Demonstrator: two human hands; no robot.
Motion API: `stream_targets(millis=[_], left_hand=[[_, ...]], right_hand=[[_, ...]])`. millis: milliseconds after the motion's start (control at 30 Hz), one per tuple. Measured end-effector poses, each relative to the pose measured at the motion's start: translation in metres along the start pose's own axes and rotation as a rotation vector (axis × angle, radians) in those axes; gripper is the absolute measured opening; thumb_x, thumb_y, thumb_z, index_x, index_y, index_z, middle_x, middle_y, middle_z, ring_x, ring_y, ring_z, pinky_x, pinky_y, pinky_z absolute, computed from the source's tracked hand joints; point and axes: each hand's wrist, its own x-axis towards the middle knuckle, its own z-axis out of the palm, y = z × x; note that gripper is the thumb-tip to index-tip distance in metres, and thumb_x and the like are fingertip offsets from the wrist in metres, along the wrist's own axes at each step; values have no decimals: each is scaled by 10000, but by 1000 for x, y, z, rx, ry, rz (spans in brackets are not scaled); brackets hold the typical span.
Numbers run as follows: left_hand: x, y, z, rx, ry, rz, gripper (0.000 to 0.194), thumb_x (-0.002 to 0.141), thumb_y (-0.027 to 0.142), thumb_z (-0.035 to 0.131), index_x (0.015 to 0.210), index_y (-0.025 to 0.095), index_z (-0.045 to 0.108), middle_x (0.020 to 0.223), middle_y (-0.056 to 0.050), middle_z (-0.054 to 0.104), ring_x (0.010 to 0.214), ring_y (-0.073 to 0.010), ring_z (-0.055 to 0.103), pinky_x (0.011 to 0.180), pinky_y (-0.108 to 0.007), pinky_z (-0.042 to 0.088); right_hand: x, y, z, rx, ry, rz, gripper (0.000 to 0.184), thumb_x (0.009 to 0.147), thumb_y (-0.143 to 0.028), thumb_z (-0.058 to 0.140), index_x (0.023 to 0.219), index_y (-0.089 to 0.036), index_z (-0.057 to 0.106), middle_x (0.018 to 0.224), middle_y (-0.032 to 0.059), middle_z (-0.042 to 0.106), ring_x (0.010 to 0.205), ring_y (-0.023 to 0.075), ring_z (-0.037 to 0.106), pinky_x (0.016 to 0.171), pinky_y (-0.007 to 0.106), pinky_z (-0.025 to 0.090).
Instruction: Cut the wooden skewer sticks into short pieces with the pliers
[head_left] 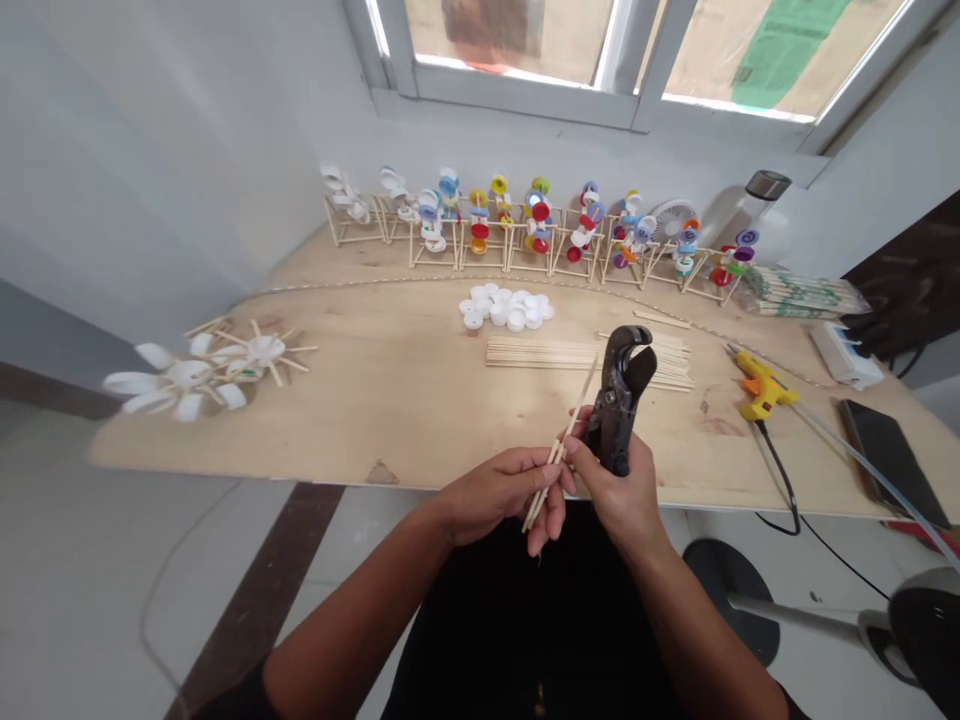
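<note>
Wooden sticks (556,462): light, stiff, thin; left hand (499,495) pinches them, nearly closed.
Black metal cutter (621,400): heavier; right hand (611,490) wraps its handle.

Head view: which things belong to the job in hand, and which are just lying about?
In use: left hand, thin wooden sticks, right hand, black pipe cutter.

Lying about: yellow glue gun, phone, white bottle caps, stick pile.
</note>
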Motion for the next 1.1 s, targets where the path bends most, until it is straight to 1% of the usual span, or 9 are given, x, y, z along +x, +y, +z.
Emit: stream_targets(millis=[133,233,333,433,567,700,833,967,1100], left_hand=[[3,7,-8,54,-84,-36,266,889,366,348,856,145,492,611,-24,608,429,-95,533,456,-212,402],[5,13,-11,121,-103,-52,266,887,360,358,858,144,509,589,-8,597,401,-82,514,427,-193,369],[7,19,-12,177,-103,-59,269,886,353,363,848,140,523,569,4,586,378,-66,489,424,-185,343],[10,21,-11,214,-86,-75,267,877,369,380,849,144,521,585,1,597,385,-67,490,441,-194,363],[13,20,-10,231,-16,-49,245,862,378,402,849,153,498,602,-6,608,417,-82,518,464,-206,383],[13,19,-7,250,131,33,225,819,355,483,829,135,531,676,-32,632,512,-98,565,529,-224,415],[13,21,-11,452,270,120,236,778,315,532,818,108,638,643,-19,618,550,-86,524,542,-207,389],[17,23,-17,680,303,153,213,746,278,545,759,109,674,569,13,564,518,-74,460,511,-193,353],[20,25,-15,811,320,187,156,728,230,545,693,124,653,537,34,527,503,-70,447,493,-181,337]], right_hand=[[1,-4,-1,-76,-41,-64,212,711,-271,625,893,-168,591,793,34,646,718,173,606,663,301,489],[3,-3,-1,-41,-58,-51,241,701,-272,634,918,-173,597,779,20,651,687,158,603,655,291,485],[4,0,0,18,-20,-13,284,683,-271,654,946,-183,593,740,-5,639,648,145,593,640,280,476],[5,3,1,61,37,0,263,673,-267,667,912,-182,596,730,-11,622,620,135,572,613,270,464],[6,3,3,130,88,3,242,679,-257,668,898,-186,592,674,-31,592,552,109,540,562,250,450],[8,7,2,152,147,-7,251,662,-247,683,891,-180,604,643,-42,578,553,106,542,584,252,449],[8,15,1,122,232,-20,268,646,-268,691,888,-175,623,661,-31,585,595,118,544,601,259,440],[9,18,2,72,262,-37,271,653,-286,684,887,-162,624,707,-7,595,632,137,557,634,284,454],[9,12,3,-16,222,-110,229,678,-275,659,874,-167,610,741,5,602,656,146,569,650,294,468]])
